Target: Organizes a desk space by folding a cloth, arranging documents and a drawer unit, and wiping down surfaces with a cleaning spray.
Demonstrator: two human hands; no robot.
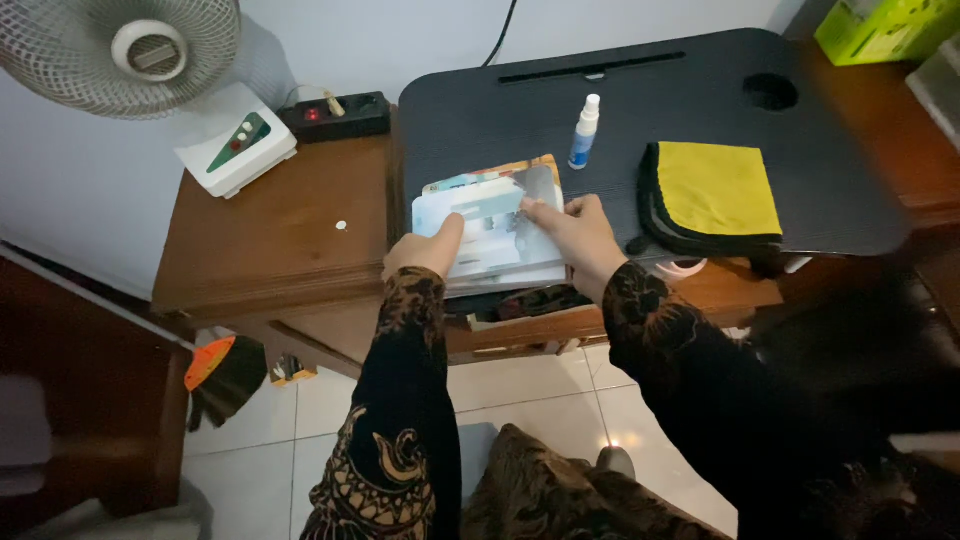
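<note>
Two hands met over one stack of pale packets. The left hand lay with knuckles up and thumb stretched forward, pressing down on the near left part of the stack of flat packets; it was not curled into a fist, the thumb flat on the top sheet. The right hand came in from the other side, its fingertips pinching the edge of the top packet, a small white and light blue rectangle lying slantwise on the pile. Both forearms wore dark patterned sleeves and angled inward, so the wrists stood well apart and the fingers nearly met.

The stack showed white, pale blue and grey faces, with one orange-edged corner sticking out at its far side. It sat between the hands on the near left corner of a black lap desk, which rested on a brown wooden table.

Just beyond the right hand stood one small spray bottle, white cap over a blue label. To the right of that hand lay one folded cloth, yellow on top with a dark border.

Farther beyond the left hand sat one white box with a green triangular panel, then one black power strip with a red switch. One white fan stood farthest to the left.
</note>
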